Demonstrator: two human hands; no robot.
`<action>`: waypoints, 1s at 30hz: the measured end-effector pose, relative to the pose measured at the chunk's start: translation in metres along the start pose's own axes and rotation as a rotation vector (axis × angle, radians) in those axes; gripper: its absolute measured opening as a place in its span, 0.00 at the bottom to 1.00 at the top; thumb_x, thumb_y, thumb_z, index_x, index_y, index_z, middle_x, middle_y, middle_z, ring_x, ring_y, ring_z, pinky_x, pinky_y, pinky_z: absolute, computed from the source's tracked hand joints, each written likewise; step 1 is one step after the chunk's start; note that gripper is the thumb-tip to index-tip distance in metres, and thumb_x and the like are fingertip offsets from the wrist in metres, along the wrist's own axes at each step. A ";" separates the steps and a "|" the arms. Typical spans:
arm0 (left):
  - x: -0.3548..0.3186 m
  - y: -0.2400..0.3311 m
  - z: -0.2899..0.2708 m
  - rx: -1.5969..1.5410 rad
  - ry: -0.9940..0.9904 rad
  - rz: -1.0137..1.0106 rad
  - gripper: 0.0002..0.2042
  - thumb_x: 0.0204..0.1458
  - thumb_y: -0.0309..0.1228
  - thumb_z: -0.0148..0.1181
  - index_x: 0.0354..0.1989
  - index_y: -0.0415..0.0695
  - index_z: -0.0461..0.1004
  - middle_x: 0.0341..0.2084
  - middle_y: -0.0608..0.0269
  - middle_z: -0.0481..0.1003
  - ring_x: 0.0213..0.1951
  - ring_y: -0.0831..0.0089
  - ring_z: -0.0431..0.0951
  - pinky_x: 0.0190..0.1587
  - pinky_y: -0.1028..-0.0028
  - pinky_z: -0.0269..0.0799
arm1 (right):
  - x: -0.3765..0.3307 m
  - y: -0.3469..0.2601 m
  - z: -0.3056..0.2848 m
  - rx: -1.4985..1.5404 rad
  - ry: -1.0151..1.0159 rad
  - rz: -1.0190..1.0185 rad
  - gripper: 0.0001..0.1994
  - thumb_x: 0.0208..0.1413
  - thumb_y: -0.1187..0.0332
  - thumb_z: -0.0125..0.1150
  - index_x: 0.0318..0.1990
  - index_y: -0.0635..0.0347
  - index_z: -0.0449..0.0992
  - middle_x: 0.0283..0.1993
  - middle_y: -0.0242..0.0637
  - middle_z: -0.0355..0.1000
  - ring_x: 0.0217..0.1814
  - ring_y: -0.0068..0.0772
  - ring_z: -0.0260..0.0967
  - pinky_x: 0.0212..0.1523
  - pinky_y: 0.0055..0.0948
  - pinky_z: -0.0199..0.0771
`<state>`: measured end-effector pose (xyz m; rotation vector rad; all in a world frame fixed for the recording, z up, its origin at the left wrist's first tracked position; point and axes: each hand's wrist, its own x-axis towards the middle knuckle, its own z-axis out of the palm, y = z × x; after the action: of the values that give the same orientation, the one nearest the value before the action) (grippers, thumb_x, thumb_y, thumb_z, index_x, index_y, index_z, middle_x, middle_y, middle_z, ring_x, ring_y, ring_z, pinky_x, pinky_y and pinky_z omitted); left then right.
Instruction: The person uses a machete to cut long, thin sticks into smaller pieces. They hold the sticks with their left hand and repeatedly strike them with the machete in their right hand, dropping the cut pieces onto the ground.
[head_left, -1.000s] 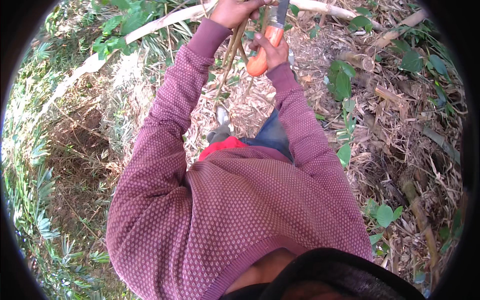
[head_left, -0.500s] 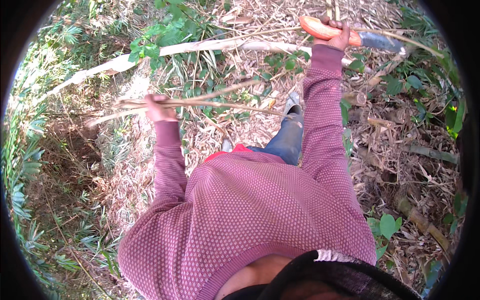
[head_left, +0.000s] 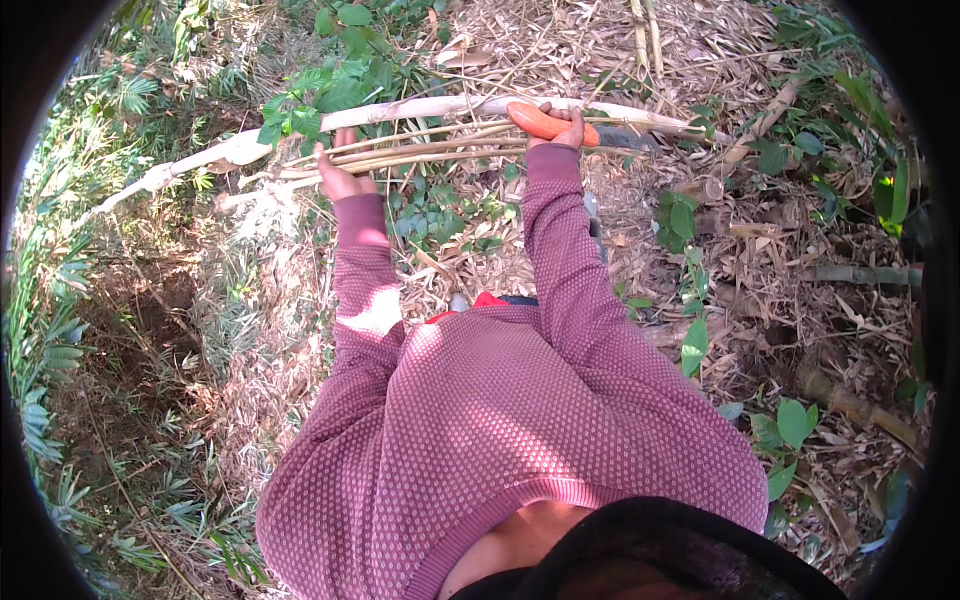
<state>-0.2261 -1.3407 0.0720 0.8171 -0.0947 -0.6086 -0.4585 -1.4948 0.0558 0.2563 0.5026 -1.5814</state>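
Note:
My left hand [head_left: 345, 178] holds a loose bundle of thin, dry sticks [head_left: 430, 155], which lies across it between thumb and fingers. The sticks stretch right to beside my right hand [head_left: 565, 130]. That hand is closed round the curved orange handle of a machete [head_left: 535, 121], whose dark blade [head_left: 628, 140] points right. Whether its fingers also grip the stick ends, I cannot tell. Just beyond both hands runs a long, pale, bent pole [head_left: 410, 108].
Dry leaf litter [head_left: 500, 60] covers the ground. A leafy green plant [head_left: 335, 95] stands beyond my left hand. To the right lie cut bamboo pieces [head_left: 860, 275] and a thick brown stem [head_left: 850, 405]. A dark hollow [head_left: 150, 300] is at the left.
My right hand has come left and a little down with the machete, closer to my left hand. My left hand has moved up and slightly right; more sticks now lie in its bundle.

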 end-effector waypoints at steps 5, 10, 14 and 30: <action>0.051 0.009 -0.036 -0.130 0.105 -0.084 0.12 0.55 0.37 0.41 0.41 0.43 0.63 0.38 0.55 0.71 0.43 0.61 0.72 0.50 0.52 0.66 | 0.004 -0.019 -0.020 0.020 -0.017 -0.018 0.09 0.53 0.65 0.50 0.27 0.57 0.61 0.19 0.31 0.60 0.25 0.32 0.61 0.36 0.39 0.71; 0.088 -0.007 -0.037 -0.319 0.006 -0.176 0.12 0.55 0.38 0.41 0.22 0.48 0.59 0.16 0.66 0.62 0.21 0.71 0.65 0.48 0.61 0.65 | 0.008 -0.043 -0.045 -0.266 0.085 -0.014 0.13 0.52 0.63 0.49 0.41 0.61 0.63 0.40 0.37 0.65 0.42 0.36 0.63 0.45 0.43 0.69; 0.095 -0.018 -0.010 -0.276 0.061 -0.086 0.13 0.57 0.39 0.39 0.24 0.45 0.59 0.19 0.63 0.64 0.27 0.68 0.67 0.45 0.60 0.67 | -0.007 -0.098 -0.102 -0.651 0.067 0.135 0.09 0.55 0.67 0.44 0.39 0.64 0.64 0.35 0.42 0.67 0.37 0.39 0.65 0.42 0.37 0.69; 0.066 -0.068 0.129 -0.216 -0.251 -0.149 0.14 0.57 0.43 0.37 0.27 0.47 0.58 0.16 0.67 0.62 0.22 0.68 0.66 0.36 0.59 0.73 | -0.214 -0.180 -0.144 -1.296 0.104 -0.377 0.14 0.45 0.69 0.64 0.38 0.61 0.67 0.23 0.28 0.65 0.18 0.18 0.61 0.17 0.20 0.65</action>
<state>-0.2431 -1.4965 0.1027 0.5386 -0.1948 -0.8459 -0.6385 -1.2369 0.0560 -0.7815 1.5935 -1.2915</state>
